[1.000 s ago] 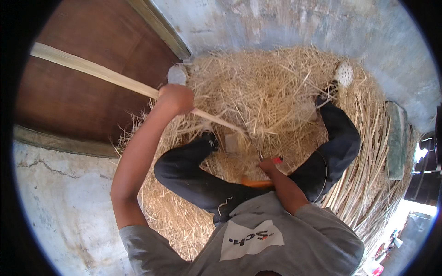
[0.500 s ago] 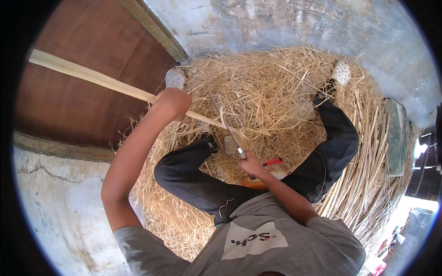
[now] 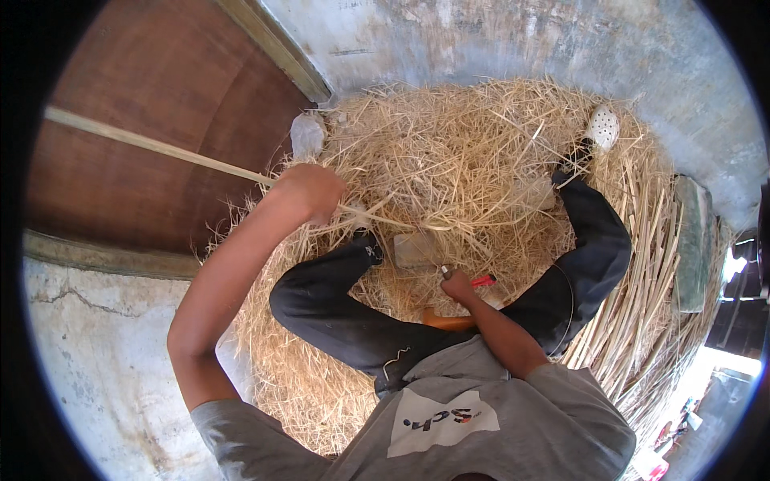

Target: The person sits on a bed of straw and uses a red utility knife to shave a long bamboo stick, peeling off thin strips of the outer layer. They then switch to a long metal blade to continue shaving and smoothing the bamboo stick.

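Note:
My left hand point(image 3: 311, 194), slightly blurred, is closed around a long, pale strip of split bamboo or wood point(image 3: 160, 147). The strip's long end stretches to the far left, seen nearly edge-on. Its short end passes out of the fist toward the straw. In front of my lap, my right hand point(image 3: 459, 286) is wrapped round the handle of a knife with a metal collar point(image 3: 446, 271). The blade is hard to make out against the straw. Close beside that hand lies a red tool point(image 3: 484, 280), partly hidden. A curved orange-brown piece point(image 3: 449, 321) sits just below the hand.
Loose shavings point(image 3: 449, 152) cover the ground between my spread legs. A flat stone block point(image 3: 413, 250) lies in the middle, and a pale stone point(image 3: 308, 135) by the brown door panel point(image 3: 152, 72). Long strips point(image 3: 630, 297) are piled at the right, beside a greenish slab point(image 3: 691, 240). Walls enclose the far side.
My right hand has drawn back to the right with the knife, away from the strip. My left hand has shifted slightly right, and the strip has turned from its broad face to its edge.

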